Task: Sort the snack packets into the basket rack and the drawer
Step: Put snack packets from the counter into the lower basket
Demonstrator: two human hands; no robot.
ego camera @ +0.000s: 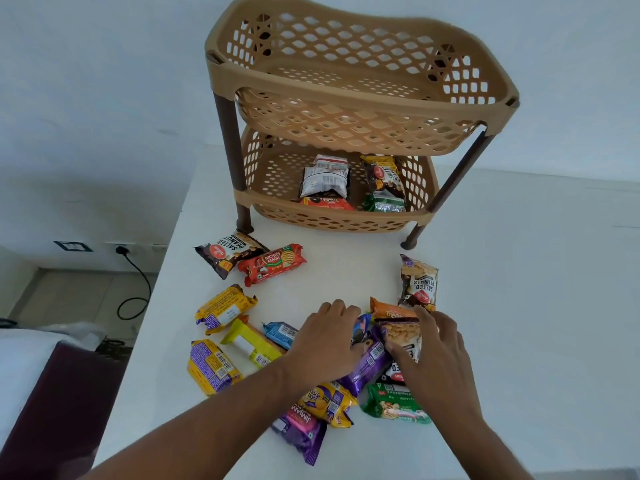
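A tan two-tier basket rack (360, 84) stands at the back of the white table (519, 306). Its top basket holds nothing; the lower basket (332, 221) holds several packets, among them a white packet (323, 178) and a dark peanut packet (382, 176). Many snack packets lie loose in front. My right hand (433, 355) grips a peanut packet (401, 336) in the pile. My left hand (325, 344) rests palm down on a blue packet (360, 329) and a purple packet (367, 367); whether it grips either I cannot tell. No drawer is in view.
Further loose packets: a red biscuit pack (273, 263), a salted peanut pack (228, 252), yellow packs (223, 308), (211, 367), a green pack (393, 405), a peanut pack (419, 282). Left of the table edge are a dark chair (59, 410) and a wall plug with cable (133, 271).
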